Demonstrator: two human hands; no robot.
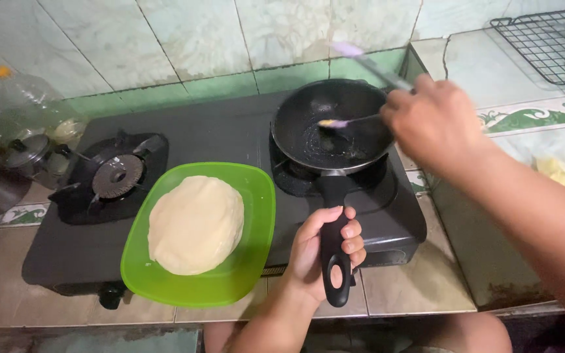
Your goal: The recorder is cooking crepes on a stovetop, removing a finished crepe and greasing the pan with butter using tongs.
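On the right burner of a matte black two-burner stove (230,134) sits a round, dark non-stick frying pan (325,108), its inside glossy with a thin film of melted fat. Its long black handle (335,248), with an oval hanging hole at the end, points straight toward the person, so the pan's long axis runs from the wall to the front edge of the tiled surface (407,287). The left hand (325,252) has its grip clenched around that handle. The right hand (433,121) grasps a slim, pale lilac brush (361,121) whose yellow-smeared tip rests on the pan floor; the brush lies roughly crosswise to the handle. Just left of the pan, a translucent lime-green plastic plate (256,196) with rounded corners overlaps the stove front and carries a smooth, pale cream disc of dough (194,222). A clear plastic bottle (31,95) with an orange cap stands far left, blurred. A black wire rack (547,42) lies top right.
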